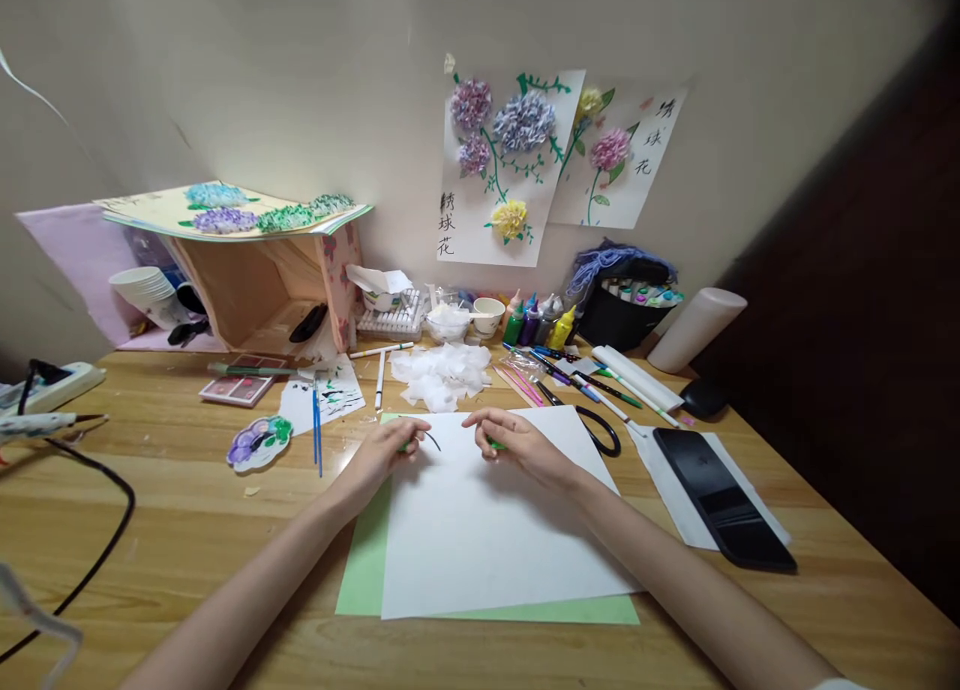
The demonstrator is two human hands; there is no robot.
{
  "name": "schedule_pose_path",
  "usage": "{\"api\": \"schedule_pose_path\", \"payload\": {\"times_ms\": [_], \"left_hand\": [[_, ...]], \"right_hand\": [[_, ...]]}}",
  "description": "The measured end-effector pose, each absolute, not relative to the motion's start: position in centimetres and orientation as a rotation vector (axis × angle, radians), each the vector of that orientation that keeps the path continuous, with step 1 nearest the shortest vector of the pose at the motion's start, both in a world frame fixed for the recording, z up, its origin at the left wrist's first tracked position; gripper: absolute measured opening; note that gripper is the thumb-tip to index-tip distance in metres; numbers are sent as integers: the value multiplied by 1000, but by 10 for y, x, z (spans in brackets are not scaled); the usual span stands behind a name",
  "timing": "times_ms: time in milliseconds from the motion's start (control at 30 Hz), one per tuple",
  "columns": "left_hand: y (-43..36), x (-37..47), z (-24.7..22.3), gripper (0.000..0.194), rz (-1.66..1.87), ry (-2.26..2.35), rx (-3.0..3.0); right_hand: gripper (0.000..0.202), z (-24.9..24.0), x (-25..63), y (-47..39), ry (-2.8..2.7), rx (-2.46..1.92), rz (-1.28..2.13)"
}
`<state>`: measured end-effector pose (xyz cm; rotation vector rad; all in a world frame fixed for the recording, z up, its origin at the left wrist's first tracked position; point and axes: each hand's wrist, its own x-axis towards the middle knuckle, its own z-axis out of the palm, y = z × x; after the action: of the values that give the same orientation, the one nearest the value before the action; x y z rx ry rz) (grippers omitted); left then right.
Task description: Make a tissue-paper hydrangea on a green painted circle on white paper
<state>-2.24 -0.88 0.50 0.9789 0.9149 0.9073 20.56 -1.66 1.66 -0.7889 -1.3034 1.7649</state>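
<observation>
My left hand (pixel 390 450) is above the left edge of a white paper sheet (pixel 502 530), fingers closed in a pinch. A small bit of green shows between them, and a thin dark curved strand (pixel 433 440) extends from the fingertips; I cannot tell its kind. My right hand (pixel 521 445) is over the upper middle of the sheet, its fingers curled round a small green object (pixel 495 443) mostly hidden by them. The two hands are apart. Under the white sheet lies a green sheet (pixel 364 560), showing at the left and near edges.
White tissue pieces (pixel 442 373) lie behind the sheet. Scissors (pixel 600 432) stick out beside its right edge, near a black phone (pixel 720 500). To the left are a paint palette (pixel 259 443) and blue brushes (pixel 317 430). Paint bottles (pixel 531 320) stand by the wall.
</observation>
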Motion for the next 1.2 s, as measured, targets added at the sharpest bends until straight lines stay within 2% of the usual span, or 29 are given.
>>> {"api": "schedule_pose_path", "payload": {"times_ms": [200,367,467,533,667,833,933,1033,1200], "left_hand": [[-13,-21,2,34,856,931,1169],[-10,-22,5,44,887,911,1077],[-11,-22,6,55,853,945,1081],[-14,-19,7,57,824,958,1098],[-22,-11,14,49,749,930,1175],[-18,-19,24,30,793,1123,1537],[-10,-32,20,25,776,1310,1697],[-6,-41,12,21,674,1367,1855],[-9,-43,4,18,589,1372,1996]], "right_hand": [[39,9,210,-12,-1376,-870,1746],[54,12,214,-12,-1257,-832,1705],[53,17,213,-14,-1246,-837,1723],[46,19,210,-16,-1234,-821,1722],[19,16,204,-19,-1264,-777,1683],[35,5,199,-20,-1438,-883,1619],[33,1,195,-22,-1498,-986,1572],[22,0,188,-23,-1715,-1111,1356],[16,-5,175,-21,-2164,-1124,628]]}}
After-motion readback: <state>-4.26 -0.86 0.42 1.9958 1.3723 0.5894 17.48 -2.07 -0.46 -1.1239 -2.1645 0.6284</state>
